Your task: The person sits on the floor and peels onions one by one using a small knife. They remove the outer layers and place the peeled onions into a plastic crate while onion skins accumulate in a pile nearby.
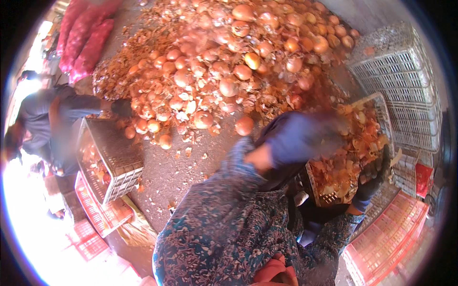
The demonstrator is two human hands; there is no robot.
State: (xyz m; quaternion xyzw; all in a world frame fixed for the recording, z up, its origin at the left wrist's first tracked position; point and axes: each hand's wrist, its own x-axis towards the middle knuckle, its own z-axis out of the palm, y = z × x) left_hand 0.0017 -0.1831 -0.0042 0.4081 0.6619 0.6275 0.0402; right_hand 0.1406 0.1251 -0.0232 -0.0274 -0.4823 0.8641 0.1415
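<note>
A crate (313,182) filled with dry onion skins stands at my right front. My left hand (307,137), in a blue and dark glove, is strongly blurred over the crate's left side; its fingers and anything in them cannot be made out. My right hand (372,173), in a dark glove, lies at the crate's right edge, against the skins. Whether it grips the rim is unclear. Ahead, a large heap of brown onions (229,87) and loose skins spreads over the floor. One onion (244,125) lies at the heap's near edge.
Stacked white plastic crates (411,82) stand at the right, with pink crates (388,237) below them. At the left, a co-worker (53,121) reaches a gloved hand to the heap beside a tilted crate (114,161). Filled red mesh sacks (86,43) lie at the upper left.
</note>
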